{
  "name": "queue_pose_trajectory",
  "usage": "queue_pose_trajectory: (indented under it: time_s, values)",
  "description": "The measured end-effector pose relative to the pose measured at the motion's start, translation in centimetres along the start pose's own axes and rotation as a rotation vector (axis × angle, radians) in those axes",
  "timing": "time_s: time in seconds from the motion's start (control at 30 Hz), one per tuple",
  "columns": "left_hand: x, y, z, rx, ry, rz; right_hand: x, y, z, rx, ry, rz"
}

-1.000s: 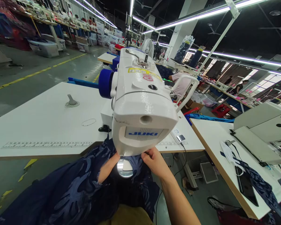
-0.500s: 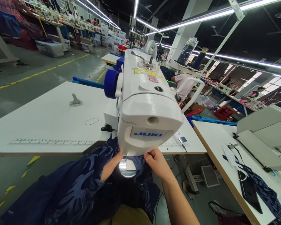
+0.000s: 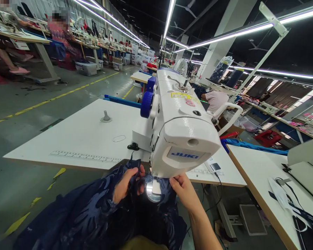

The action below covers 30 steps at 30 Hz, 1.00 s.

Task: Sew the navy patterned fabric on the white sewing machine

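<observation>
A white JUKI sewing machine [image 3: 182, 139] stands right in front of me, its head hiding the needle area. Dark blue patterned fabric [image 3: 94, 198] hangs around the machine's lit front end and spreads over my lap to the left. With thumb and fingers, my left hand [image 3: 126, 180] pinches a gathered part of this fabric left of the shiny round metal end [image 3: 153, 191]. My right hand [image 3: 181, 185] is closed on the fabric at the right side, just under the machine head. Fabric hides some of the left fingers.
On the white table [image 3: 80, 135] lie a grey cone-shaped piece [image 3: 105, 116] ringed with cord, a loop of thread and a printed ruler [image 3: 86, 156]. A small device [image 3: 215, 167] with a cable sits right. Another table [image 3: 250, 170] stands beyond; co-workers sit farther off.
My view has turned left, so the scene sits farther right. My left hand has come out from behind the machine head, and its fingers now show on the fabric. My right hand keeps its hold.
</observation>
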<state>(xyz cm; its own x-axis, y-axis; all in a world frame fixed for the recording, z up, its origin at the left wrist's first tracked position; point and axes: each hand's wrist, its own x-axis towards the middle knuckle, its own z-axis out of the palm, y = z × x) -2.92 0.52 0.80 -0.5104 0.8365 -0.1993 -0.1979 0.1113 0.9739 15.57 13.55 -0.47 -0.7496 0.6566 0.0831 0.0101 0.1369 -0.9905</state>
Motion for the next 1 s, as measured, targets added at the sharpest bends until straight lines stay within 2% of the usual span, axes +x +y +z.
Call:
queue_pose_trajectory:
  time_s: [0.1, 0.2, 0.37, 0.43, 0.53, 0.6, 0.77, 1.0]
  values:
    - [-0.6, 0.1, -0.1, -0.161, -0.016, -0.092, 0.0, -0.1, 0.2, 0.007, 0.003, -0.013]
    - [-1.4, 0.4, -0.3, -0.23, -0.003, -0.15, 0.0, -0.3, 0.5, 0.023, 0.002, -0.011]
    - [-2.5, 0.9, -0.6, -0.199, 0.124, -0.181, 0.1, -0.5, 1.0, 0.018, 0.001, -0.007]
    - [-2.5, 0.8, -0.8, -0.144, 0.083, -0.133, 0.1, -0.3, 1.0, 0.017, -0.003, -0.009]
    - [-2.4, 0.3, -1.3, 0.026, 0.0, 0.054, 0.1, -0.1, 0.9, 0.018, -0.002, -0.019]
    - [-2.4, 0.1, -1.4, 0.077, -0.042, 0.133, 0.1, -0.1, 0.9, 0.014, 0.002, -0.026]
    - [-2.4, 0.1, -1.6, 0.077, -0.094, 0.107, 0.0, -0.1, 1.0, 0.008, 0.015, -0.032]
    - [-1.6, -0.4, -2.5, 0.305, -0.177, 0.081, -0.5, -1.3, 1.1, 0.007, 0.027, -0.041]
